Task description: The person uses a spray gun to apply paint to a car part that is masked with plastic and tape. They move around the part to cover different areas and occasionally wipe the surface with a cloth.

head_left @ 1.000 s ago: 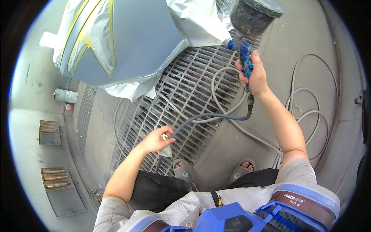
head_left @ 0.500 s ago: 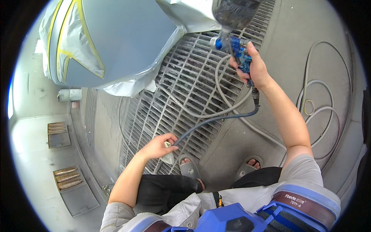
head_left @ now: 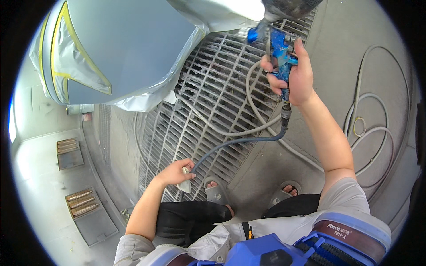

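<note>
A partly masked grey body panel [head_left: 128, 48] fills the upper left; the left hand [head_left: 176, 172], fingers curled closed, holds a pale cloth [head_left: 185, 184] and dark air hose [head_left: 239, 141]; rightward, a blue spray gun [head_left: 279, 46] sits gripped in the right hand [head_left: 302, 80].

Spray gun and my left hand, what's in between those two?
In the head view, a dark hose runs from the spray gun to your left hand, with the floor grating and a pale hose beneath.
</note>
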A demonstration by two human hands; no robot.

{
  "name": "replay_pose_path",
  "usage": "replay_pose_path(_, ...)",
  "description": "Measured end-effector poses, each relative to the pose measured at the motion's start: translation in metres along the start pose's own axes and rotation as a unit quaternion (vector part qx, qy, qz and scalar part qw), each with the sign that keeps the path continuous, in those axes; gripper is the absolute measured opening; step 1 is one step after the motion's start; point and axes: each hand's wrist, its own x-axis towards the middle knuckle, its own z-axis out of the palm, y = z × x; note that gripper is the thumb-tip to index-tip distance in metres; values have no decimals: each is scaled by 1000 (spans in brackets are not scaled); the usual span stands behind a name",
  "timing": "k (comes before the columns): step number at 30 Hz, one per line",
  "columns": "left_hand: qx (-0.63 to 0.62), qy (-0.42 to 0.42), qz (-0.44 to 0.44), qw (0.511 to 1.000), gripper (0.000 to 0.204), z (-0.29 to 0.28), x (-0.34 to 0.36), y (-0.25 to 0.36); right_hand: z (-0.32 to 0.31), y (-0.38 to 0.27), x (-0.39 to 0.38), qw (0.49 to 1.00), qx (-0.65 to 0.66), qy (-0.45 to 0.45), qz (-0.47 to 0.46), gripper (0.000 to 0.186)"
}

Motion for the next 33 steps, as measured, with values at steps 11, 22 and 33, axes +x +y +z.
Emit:
replay_pose_path(11,-26,11,-15,999,31,-7,-1,18,-18,-31,25,992,92,-60,56,65)
replay_pose_path(22,-82,86,45,992,31,2,-17,26,-20,-91,59,961,214,-159,74,80)
replay_pose_path(33,-74,56,4,996,32,8,-27,25,-18,-51,49,999,50,-6,22,65)
